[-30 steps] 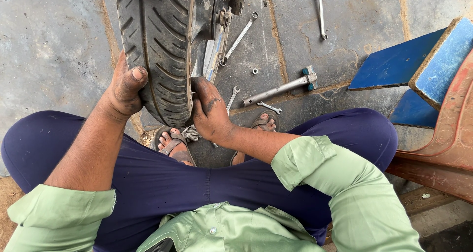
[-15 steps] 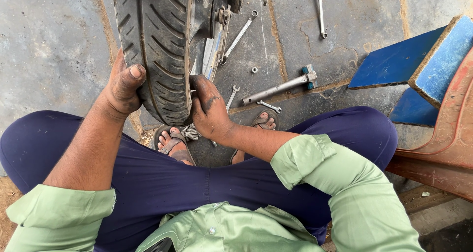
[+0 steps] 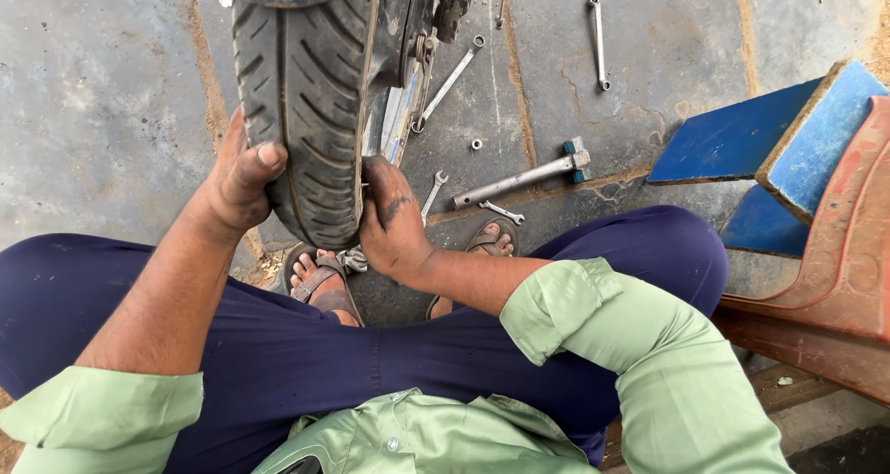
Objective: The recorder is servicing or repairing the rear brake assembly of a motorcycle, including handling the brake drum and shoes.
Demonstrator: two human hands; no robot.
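We see the tyre [image 3: 311, 103] standing upright on the concrete floor [image 3: 102, 94] between our knees, our left hand [image 3: 243, 173] pressed against its left flank with the thumb lying on the tread and the fingers wrapped out of sight behind it. Our right hand [image 3: 391, 219] grips the tyre's right edge low down, fingers curled in against the rim side, so both hands clasp the tyre. On the floor to the right lie a box spanner [image 3: 524, 175], small spanners [image 3: 431, 194] and a long spanner [image 3: 599, 40], with blue boards [image 3: 732, 140] beyond them.
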